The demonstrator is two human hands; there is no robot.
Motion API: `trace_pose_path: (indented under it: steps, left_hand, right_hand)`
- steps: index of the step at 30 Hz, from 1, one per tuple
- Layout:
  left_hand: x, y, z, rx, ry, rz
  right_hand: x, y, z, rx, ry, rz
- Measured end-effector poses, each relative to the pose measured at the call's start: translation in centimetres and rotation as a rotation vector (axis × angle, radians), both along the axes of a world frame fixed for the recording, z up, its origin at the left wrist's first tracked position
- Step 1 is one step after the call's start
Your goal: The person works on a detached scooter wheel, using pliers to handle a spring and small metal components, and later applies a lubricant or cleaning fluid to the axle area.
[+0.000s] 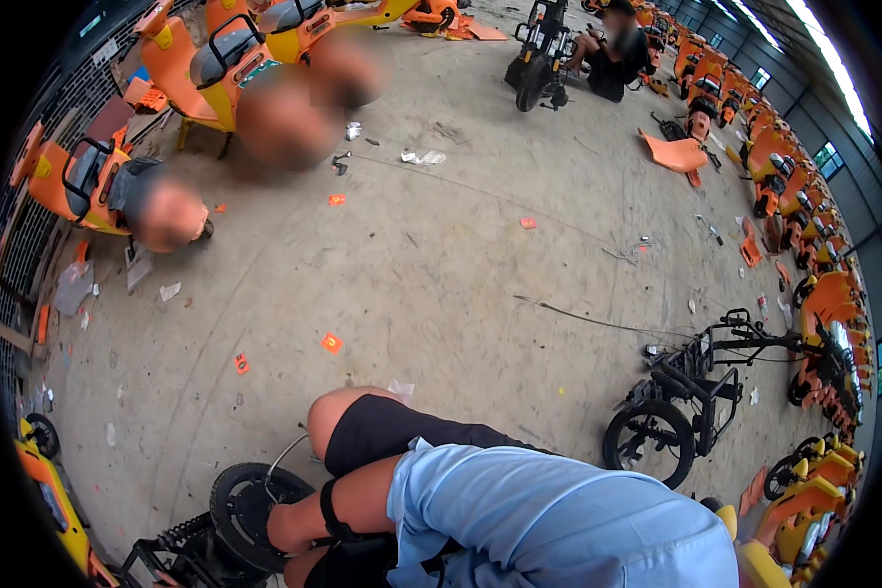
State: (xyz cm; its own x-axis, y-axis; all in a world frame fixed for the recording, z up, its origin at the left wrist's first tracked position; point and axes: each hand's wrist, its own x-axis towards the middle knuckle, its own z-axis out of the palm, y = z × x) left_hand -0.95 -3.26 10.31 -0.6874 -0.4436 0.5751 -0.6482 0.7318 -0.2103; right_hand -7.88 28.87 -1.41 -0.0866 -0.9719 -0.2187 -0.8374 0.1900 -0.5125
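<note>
One of my arms [363,495], which looks like the right, comes out of a light blue sleeve [480,490]. A black strap [331,512] circles it. It reaches to the black wheel [227,502] of a stripped scooter frame at the lower left. The arm's end overlaps the wheel's hub side, and no fingers show, so I cannot tell what that hand holds. A thin cable [282,455] loops up from the wheel. Beside it is my bent knee [331,421] below dark shorts. A coil spring [181,532] belongs to the frame. My left hand is out of sight.
Another stripped scooter frame [701,392] with a wheel lies to the right. Orange scooters [823,294] line the right side. A person [617,54] sits by an upright frame [537,69] at the back. Orange scraps [331,343] and an orange panel [674,152] litter the concrete floor.
</note>
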Motion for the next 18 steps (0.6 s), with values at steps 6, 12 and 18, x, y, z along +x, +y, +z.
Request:
trace_pose_path:
  steps: [6, 12, 18]
  left_hand:
    - [1.3, 0.1, 1.8, 0.004, -0.028, 0.081]
    - [-3.9, 4.9, -0.5, 0.150, -0.036, -0.014]
    - [-0.7, -3.3, 0.4, 0.162, -0.038, 0.129]
  right_hand:
    - [1.0, -5.3, -2.0, -0.049, -0.053, 0.076]
    - [2.1, -11.1, -14.0, -0.067, -0.147, 0.103]
    - [5.8, -15.4, -8.7, -0.236, -0.111, 0.201]
